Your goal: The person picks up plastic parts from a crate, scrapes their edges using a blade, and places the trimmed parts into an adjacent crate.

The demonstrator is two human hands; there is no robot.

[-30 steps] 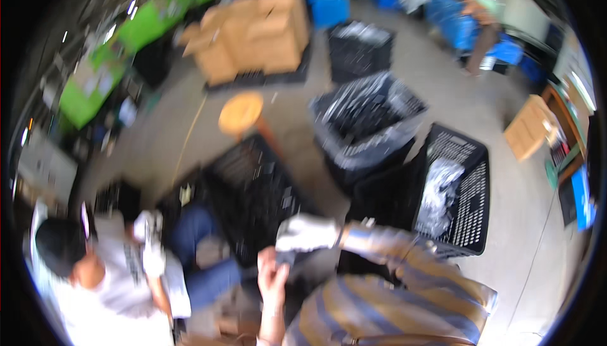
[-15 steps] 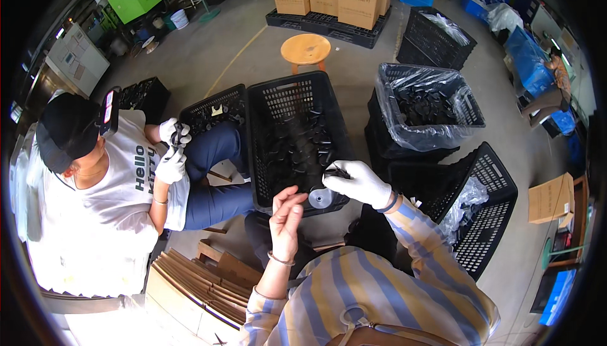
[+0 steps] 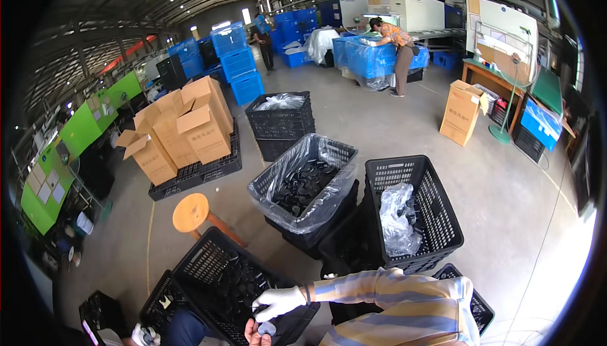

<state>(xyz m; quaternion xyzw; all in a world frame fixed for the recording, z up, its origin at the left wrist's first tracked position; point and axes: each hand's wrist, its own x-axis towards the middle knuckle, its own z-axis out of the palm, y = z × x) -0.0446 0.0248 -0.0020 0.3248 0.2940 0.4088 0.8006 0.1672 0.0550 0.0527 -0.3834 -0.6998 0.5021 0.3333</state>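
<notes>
My right hand (image 3: pixel 280 302), in a white glove, is over the near black crate (image 3: pixel 190 260), its fingers closed on a small black piece that mostly hides in its grip. Just below it, my bare left hand (image 3: pixel 253 334) shows only its fingertips and thumb at the lower edge. Those fingers are bent against the rim of a small grey round disc (image 3: pixel 267 329). Dark curved plastic parts (image 3: pixel 235 283) lie loose in the crate under both hands.
A co-worker's gloved hand (image 3: pixel 145 335) shows at lower left. Beyond my crate stand a wooden stool (image 3: pixel 191 213), a plastic-lined crate (image 3: pixel 344 185) of black parts and another crate (image 3: pixel 442 219) holding clear plastic. Cartons (image 3: pixel 205 136) sit on a black pallet; another person (image 3: pixel 402 42) bends over blue bins.
The view has swung up and right, so my hands and crate now sit low in it. My left fingers, stretched out before, are now bent by the disc; my right hand stays closed.
</notes>
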